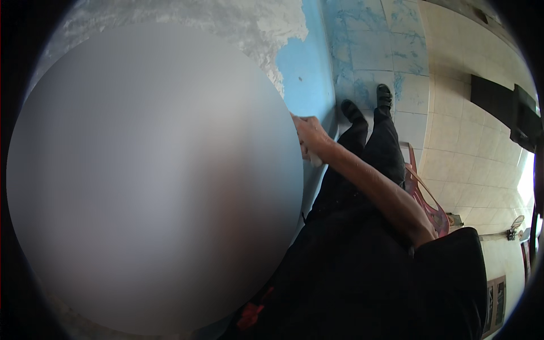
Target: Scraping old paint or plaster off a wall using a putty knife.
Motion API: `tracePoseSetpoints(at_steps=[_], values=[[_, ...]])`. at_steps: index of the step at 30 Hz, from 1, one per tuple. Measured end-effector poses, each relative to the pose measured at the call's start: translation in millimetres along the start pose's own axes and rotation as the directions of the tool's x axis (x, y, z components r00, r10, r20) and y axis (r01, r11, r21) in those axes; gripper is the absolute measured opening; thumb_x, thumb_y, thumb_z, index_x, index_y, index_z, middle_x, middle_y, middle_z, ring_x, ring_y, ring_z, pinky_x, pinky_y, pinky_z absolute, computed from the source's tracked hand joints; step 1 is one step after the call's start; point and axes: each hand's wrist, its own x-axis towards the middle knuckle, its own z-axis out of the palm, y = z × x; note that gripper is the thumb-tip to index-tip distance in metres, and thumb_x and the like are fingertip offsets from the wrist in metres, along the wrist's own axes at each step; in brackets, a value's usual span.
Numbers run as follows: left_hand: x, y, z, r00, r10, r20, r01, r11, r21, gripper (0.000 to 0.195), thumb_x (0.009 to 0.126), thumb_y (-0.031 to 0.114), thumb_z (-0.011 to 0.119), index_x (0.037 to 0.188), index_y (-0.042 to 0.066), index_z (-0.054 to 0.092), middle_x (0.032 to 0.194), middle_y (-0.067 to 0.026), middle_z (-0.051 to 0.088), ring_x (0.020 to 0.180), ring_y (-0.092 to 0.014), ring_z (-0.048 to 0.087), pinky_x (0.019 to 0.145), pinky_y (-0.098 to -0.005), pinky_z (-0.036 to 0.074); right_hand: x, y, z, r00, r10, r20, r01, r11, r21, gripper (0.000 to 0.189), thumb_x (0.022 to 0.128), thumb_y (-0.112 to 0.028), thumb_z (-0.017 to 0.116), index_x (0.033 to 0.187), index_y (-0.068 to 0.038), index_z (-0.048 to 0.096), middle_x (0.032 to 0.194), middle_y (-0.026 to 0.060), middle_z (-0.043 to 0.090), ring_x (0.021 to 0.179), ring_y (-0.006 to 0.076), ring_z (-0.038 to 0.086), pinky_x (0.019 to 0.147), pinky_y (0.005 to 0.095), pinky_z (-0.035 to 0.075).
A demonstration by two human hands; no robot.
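My right hand (312, 134) is beside the blue-painted wall (308, 72), its fingers bent at the edge of a large blurred disc. The disc hides the fingertips and whatever they may touch. Just below the hand shows a small whitish thing (315, 160), too unclear to name. Some fingers show near it; whose hand they belong to cannot be told. My left hand is out of view, with the blur covering that side. On the wall, the blue coat ends in a ragged edge against a patchy grey-white surface (280, 21).
Blue smears mark the pale floor tiles (369, 51) along the wall. My sandalled feet (384, 96) stand on them. A red plastic chair (437, 216) is close behind my right arm. Dark furniture (493, 95) stands farther right, on beige tiles (450, 131).
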Motion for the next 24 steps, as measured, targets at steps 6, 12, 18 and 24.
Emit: tracePoseSetpoints(at_steps=[6,12,18,24], values=[[-0.4,0.9,-3.7,1.0,-0.016,-0.001,0.016,0.999,0.029,0.069,0.105,0.041,0.026,0.152,-0.01,0.018,0.159,-0.0299,0.017,0.15,-0.043,0.007,0.122,-0.052,0.009,-23.4,1.2,13.3,0.995,-0.041,0.086,0.051,0.991,-0.123,0.05,0.105,-0.042,0.046,0.093,0.006,0.056,0.053,0.0011,0.042,0.038,0.0114,0.039,0.034,0.0312,0.032],[-2.0,-2.1,-5.3,1.0,-0.014,0.004,0.014,1.0,0.024,0.068,0.105,0.039,0.026,0.152,-0.009,0.018,0.16,-0.0296,0.016,0.15,-0.043,0.007,0.122,-0.0514,0.007,-61.9,-19.1,34.1,0.984,-0.081,0.161,0.106,0.983,-0.153,0.055,0.105,-0.042,0.044,0.11,0.011,0.056,0.05,0.0013,0.042,0.038,0.0109,0.04,0.035,0.0319,0.035],[-0.7,0.2,-1.6,1.0,-0.026,0.005,0.025,0.999,0.039,0.066,0.105,0.036,0.026,0.152,-0.009,0.02,0.159,-0.0297,0.018,0.151,-0.042,0.008,0.122,-0.0514,0.007,-27.9,-4.6,15.3,0.988,-0.098,0.115,0.115,0.982,-0.149,0.058,0.106,-0.041,0.042,0.122,0.014,0.051,0.051,-0.0013,0.04,0.037,0.0074,0.035,0.034,0.0316,0.033],[7.8,2.5,4.1,1.0,-0.008,0.016,0.007,0.996,0.088,0.066,0.104,0.037,0.025,0.152,-0.008,0.022,0.159,-0.0289,0.019,0.151,-0.041,0.01,0.122,-0.0509,0.008,28.5,1.7,-16.4,0.995,-0.104,0.009,0.104,0.994,-0.035,0.055,0.103,-0.049,0.046,0.082,0.001,0.052,0.052,0.0022,0.042,0.039,0.012,0.043,0.035,0.0336,0.039]])
